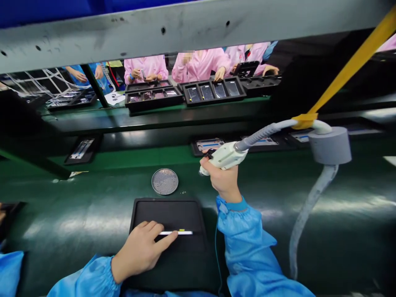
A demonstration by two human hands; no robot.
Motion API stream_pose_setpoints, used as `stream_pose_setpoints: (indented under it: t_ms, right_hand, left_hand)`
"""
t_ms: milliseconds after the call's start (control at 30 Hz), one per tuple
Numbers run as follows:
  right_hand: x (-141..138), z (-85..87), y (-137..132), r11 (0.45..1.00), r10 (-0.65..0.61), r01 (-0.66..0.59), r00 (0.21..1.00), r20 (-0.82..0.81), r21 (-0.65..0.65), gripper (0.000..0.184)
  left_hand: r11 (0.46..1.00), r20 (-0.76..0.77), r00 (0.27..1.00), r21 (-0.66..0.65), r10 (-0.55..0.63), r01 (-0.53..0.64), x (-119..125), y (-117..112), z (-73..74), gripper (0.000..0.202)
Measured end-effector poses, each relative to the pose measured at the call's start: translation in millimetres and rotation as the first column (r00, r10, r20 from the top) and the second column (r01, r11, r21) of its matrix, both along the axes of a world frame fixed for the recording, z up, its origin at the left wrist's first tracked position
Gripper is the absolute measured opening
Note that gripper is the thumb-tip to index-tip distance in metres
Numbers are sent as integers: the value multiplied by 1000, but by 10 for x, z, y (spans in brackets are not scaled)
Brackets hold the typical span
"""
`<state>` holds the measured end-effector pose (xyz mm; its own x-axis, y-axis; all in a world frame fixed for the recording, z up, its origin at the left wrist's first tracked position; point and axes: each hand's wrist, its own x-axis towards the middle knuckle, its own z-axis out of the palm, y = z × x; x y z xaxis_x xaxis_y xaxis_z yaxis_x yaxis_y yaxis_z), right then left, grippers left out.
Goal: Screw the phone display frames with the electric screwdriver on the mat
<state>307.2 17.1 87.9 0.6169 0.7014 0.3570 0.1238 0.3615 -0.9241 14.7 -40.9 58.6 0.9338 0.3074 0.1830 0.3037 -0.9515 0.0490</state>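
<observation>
My left hand [142, 249] grips a slim, flat, phone-like part [185, 233] between thumb and fingers. The part appears nearly edge-on as a white strip, with a small yellow tab [182, 230] behind it. It is over a black tray [167, 210], and whether it touches the tray I cannot tell. Farther forward and to the right, my right hand [224, 181] is wrapped round a white gun-shaped hand tool [227, 156] with a black lever on top. Its nose points to the left, and a thick grey hose or cable runs from its back end.
A round metal dish of small dimples [165, 181] lies beyond the tray. The hose [309, 222] and its grey cylinder [330, 145] hang from a yellow strap [349, 66] at right. Trays with parts line the back; people in pink work opposite. A metal beam crosses above.
</observation>
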Motion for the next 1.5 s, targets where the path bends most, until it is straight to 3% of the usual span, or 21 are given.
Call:
stream_pose_setpoints:
  t_ms: [100, 567, 800, 1267, 1500]
  right_hand:
    - [5, 12, -4, 1000, 8, -8, 1000, -5, -4, 18]
    - [10, -67, 27, 999, -1, 1, 1000, -5, -35, 17]
    - [14, -100, 43, 999, -26, 27, 1000, 6, -40, 22]
    - [22, -127, 49, 999, -17, 17, 1000, -2, -52, 24]
    - [29, -141, 55, 998, -12, 11, 1000, -22, -60, 25]
  left_hand:
    - [999, 87, 996, -34, -10, 13, -24, 33, -9, 40]
    - [1000, 37, 999, -10, -10, 10, -17, 36, 10, 39]
    - [997, 179, 984, -78, -8, 22, -73, 69, -13, 35]
    - [998, 172, 985, -54, -31, 41, -91, 72, -74, 35]
    - [998, 99, 995, -56, 29, -23, 26, 313, -137, 36]
